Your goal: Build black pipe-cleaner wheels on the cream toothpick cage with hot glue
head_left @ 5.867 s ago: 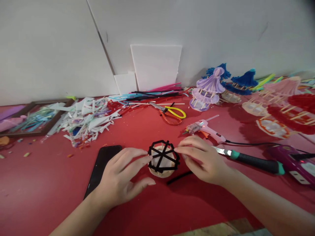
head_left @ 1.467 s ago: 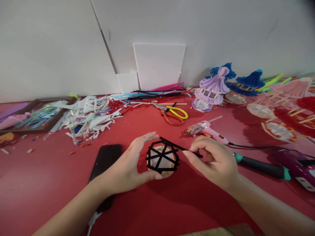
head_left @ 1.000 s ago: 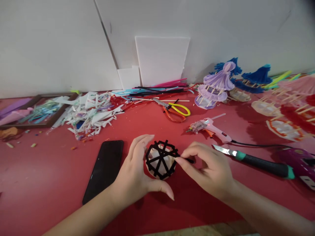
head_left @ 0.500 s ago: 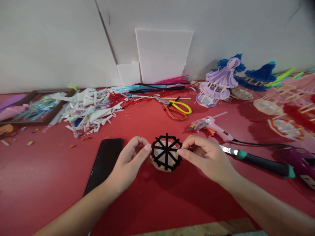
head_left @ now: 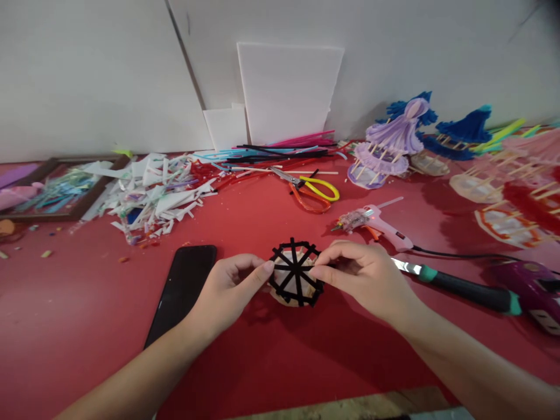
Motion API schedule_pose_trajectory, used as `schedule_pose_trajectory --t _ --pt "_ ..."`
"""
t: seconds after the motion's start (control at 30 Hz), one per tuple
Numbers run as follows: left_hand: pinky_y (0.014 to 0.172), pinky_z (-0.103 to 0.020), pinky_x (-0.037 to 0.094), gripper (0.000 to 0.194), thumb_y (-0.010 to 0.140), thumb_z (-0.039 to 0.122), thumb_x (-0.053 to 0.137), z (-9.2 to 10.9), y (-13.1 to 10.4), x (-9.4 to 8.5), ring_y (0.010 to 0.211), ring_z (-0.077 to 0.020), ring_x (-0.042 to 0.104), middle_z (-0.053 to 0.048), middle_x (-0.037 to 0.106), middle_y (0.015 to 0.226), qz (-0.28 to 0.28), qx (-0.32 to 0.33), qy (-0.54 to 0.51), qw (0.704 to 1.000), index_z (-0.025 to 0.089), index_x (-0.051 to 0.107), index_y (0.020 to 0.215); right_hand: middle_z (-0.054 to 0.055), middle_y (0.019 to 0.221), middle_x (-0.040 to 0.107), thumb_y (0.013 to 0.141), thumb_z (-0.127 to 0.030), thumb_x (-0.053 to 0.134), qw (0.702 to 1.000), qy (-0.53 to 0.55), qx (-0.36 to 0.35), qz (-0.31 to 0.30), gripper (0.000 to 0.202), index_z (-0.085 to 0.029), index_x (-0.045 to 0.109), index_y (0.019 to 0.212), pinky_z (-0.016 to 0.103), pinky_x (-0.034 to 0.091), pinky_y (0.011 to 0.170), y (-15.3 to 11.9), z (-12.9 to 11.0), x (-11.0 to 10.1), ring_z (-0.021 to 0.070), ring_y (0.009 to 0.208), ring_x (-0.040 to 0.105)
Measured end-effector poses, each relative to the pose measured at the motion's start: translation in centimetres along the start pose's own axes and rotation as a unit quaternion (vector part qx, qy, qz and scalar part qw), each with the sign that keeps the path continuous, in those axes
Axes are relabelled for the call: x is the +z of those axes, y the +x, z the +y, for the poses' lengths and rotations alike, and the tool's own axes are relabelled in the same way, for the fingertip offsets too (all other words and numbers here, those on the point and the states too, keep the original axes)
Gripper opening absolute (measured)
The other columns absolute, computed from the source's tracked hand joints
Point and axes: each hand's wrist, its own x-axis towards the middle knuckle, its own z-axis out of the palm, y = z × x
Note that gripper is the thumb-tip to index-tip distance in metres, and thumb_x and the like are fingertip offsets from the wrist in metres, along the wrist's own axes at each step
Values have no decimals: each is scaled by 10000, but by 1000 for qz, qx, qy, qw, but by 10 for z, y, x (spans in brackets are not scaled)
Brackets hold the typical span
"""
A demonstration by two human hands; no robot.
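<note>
The left hand (head_left: pixel 230 291) and the right hand (head_left: pixel 367 280) are facing each other across a black spoked frame (head_left: pixel 296 270), each with thumb and forefinger brought together. Positions are being given from the centre of this frame, with 12 o'clock lying toward the wall (head_left: pixel 109 81).

The left hand is pinching a black strip (head_left: pixel 282 268) at 9 o'clock; its other fingers are curling inward. The right hand is pinching the same strip at 3 o'clock, and its fingers are hiding part of it. The strip's long axis is running from 9 to 3 o'clock, nearly level, and is crossing the middle of the frame.

The frame is lying face up over a pale round base (head_left: pixel 284 300), whose near edge is showing at 6 to 7 o'clock. One spoke is pointing to 12 o'clock, its tip protruding past the rim; two others are slanting, from 10 to 4 and from 1 to 7.

On the red table (head_left: pixel 245 373), a phone (head_left: pixel 184 289) is lying at 9 o'clock. A pink glue gun (head_left: pixel 389 228) is resting at 2 o'clock, and a knife (head_left: pixel 468 291) is lying at 3 o'clock. Scissors (head_left: pixel 319 204) are lying near 12 o'clock, blades directed toward 10.
</note>
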Motion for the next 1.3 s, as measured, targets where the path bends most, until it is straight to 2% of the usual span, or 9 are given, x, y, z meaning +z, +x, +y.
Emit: schedule_pose_trajectory --t 0.2,0.3,0.5,0.6,0.77,1.0,1.3 --pt "726 -308 574 384 811 504 637 0 0 0 687 -170 673 -54 713 715 -19 -16 -47 999 139 689 702 1 716 686 750 -299 743 999 -11 -33 13 82 -222 717 736 224 496 585 0 3 0 120 652 631" --pt "714 -290 560 362 819 481 626 3 -1 0 684 -167 664 -53 718 710 -24 -9 -6 1000 144 708 716 13 738 685 758 -303 736 999 -20 -43 14 73 -231 736 751 240 490 576 1 4 0 134 671 641" --pt "656 -252 533 309 800 418 626 6 -1 0 643 -143 629 -22 698 674 -9 31 54 998 170 670 620 30 789 702 799 -304 684 1000 -7 -28 11 106 -219 740 831 242 521 594 -1 4 0 137 695 661" --pt "636 -250 531 309 798 415 619 6 -1 0 630 -143 620 -26 699 675 -5 36 67 997 166 662 621 19 751 707 791 -295 679 1000 3 -22 19 82 -216 699 780 233 534 592 -1 4 -4 131 668 657" --pt "596 -221 503 293 803 362 594 7 -1 2 590 -120 591 -14 675 633 4 71 95 993 168 628 586 -1 651 659 775 -341 675 999 7 35 -9 150 -203 661 718 220 493 532 2 4 -10 106 572 599" --pt "582 -219 482 303 818 358 581 6 0 1 579 -116 578 -17 667 629 9 92 130 987 168 621 586 -19 536 547 759 -449 676 977 124 152 -84 299 -167 650 659 223 382 450 3 7 -6 79 474 482" --pt "607 -221 499 276 807 353 628 5 0 1 615 -120 594 -20 660 651 -9 80 92 993 160 633 609 -45 487 477 713 -419 706 944 235 213 -92 318 -170 564 576 211 304 409 3 12 -2 62 442 405"
